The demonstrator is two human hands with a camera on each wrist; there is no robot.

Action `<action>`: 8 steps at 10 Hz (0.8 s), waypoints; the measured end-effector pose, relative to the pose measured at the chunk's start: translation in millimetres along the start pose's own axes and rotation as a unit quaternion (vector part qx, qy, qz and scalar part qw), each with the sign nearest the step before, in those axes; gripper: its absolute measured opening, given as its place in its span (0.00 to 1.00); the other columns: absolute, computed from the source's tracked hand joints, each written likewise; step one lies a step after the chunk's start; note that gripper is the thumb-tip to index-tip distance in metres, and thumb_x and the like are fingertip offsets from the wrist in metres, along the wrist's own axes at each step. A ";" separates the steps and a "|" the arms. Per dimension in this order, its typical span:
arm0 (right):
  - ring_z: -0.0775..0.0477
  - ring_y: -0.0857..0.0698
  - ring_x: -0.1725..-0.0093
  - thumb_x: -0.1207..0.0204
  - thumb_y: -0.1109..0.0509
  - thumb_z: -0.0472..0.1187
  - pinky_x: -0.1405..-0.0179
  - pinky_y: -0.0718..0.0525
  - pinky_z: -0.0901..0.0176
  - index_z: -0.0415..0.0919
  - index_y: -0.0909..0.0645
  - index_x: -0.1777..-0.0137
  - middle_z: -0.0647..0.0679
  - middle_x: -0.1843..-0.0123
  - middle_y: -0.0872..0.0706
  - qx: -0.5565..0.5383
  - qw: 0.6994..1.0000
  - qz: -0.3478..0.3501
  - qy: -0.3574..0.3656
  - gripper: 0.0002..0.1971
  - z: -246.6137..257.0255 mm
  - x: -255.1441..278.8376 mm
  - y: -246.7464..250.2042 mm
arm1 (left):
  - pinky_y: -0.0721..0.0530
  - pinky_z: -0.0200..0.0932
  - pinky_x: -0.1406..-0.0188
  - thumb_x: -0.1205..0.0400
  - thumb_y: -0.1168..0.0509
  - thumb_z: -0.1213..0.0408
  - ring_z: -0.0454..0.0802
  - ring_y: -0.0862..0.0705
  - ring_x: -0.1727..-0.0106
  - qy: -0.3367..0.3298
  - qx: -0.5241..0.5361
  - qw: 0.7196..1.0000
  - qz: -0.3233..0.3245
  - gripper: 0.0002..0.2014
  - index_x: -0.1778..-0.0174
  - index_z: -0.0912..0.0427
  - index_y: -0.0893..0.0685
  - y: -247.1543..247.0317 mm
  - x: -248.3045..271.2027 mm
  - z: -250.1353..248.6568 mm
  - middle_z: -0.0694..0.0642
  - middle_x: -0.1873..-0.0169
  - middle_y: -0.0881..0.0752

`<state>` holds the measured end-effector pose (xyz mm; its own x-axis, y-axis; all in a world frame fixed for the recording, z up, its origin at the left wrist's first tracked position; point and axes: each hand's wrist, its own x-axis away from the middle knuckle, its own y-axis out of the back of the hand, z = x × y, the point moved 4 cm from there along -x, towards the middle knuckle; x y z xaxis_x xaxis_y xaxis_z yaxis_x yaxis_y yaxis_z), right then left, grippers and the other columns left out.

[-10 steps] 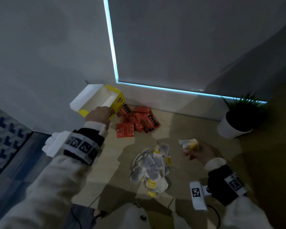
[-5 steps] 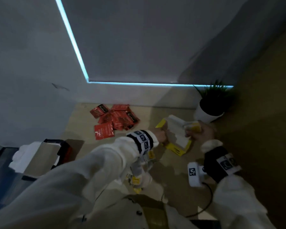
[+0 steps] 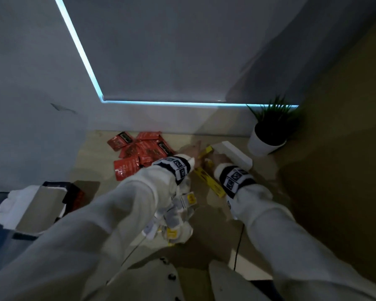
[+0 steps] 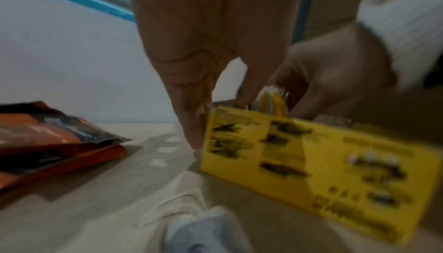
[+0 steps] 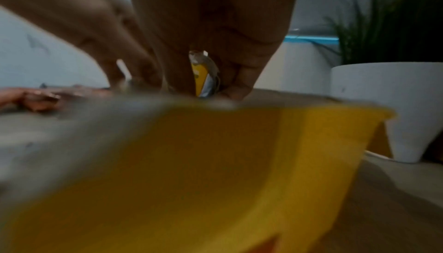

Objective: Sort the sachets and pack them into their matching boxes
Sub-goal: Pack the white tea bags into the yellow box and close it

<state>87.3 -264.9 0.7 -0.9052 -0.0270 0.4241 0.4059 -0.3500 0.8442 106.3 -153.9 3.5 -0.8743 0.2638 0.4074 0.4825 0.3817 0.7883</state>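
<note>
Right hand (image 5: 210, 52) pinches a bundle of white-and-yellow sachets (image 5: 203, 75) at the mouth of the yellow box (image 4: 311, 162); left hand (image 4: 210, 58), fingers straight, braces the box's near end; best to keep that brace firm and feed the bundle in edge-first, squarely; red sachets (image 3: 139, 153) lie beyond the left hand; loose white ones (image 3: 176, 213) lie under that forearm.

No wording can be read anywhere. The yellow box (image 4: 318, 164) carries blocks of black print on its side, too blurred to make out. The red sachets (image 3: 139, 153), left of the yellow box, bear a dark band with pale cursive lettering and small white print, both illegible. The wristbands (image 3: 234, 178) show black-and-white square marker patterns, not letters. The white-and-yellow sachets (image 3: 188, 199) near the yellow box have yellow tags with unreadable marks.
</note>
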 end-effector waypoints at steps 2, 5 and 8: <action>0.38 0.18 0.38 0.23 0.37 0.47 0.41 0.22 0.52 0.47 0.18 0.47 0.39 0.37 0.17 -0.032 0.999 0.032 -0.002 0.10 7.6 -12.8 -13.5 | 0.22 0.50 0.41 0.18 0.43 0.68 0.62 0.19 0.37 0.001 0.043 0.999 -0.015 0.16 0.35 0.63 0.20 14.7 -2.2 8.6 0.66 0.37 0.18; 0.44 0.20 0.55 0.27 0.33 0.45 0.48 0.21 0.52 0.40 0.17 0.62 0.43 0.58 0.18 -0.092 0.992 -0.074 -0.040 0.09 -5.7 -21.2 -19.2 | 0.19 0.46 0.44 0.21 0.42 0.73 0.61 0.18 0.38 0.010 0.094 0.995 -0.013 0.18 0.35 0.60 0.19 12.9 0.3 16.0 0.64 0.38 0.16; 0.35 0.21 0.37 0.21 0.40 0.45 0.40 0.24 0.48 0.39 0.28 0.37 0.36 0.33 0.22 0.002 0.996 -0.052 0.071 0.16 5.4 14.5 5.5 | 0.24 0.39 0.38 0.16 0.45 0.73 0.51 0.20 0.33 0.020 0.114 0.993 0.031 0.20 0.27 0.69 0.32 15.8 22.1 46.0 0.66 0.33 0.22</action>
<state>77.0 -262.2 13.3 -0.9511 -0.1235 0.2832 0.3088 -0.3540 0.8828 97.0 -101.4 3.7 -0.8412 0.2598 0.4742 0.5316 0.5579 0.6374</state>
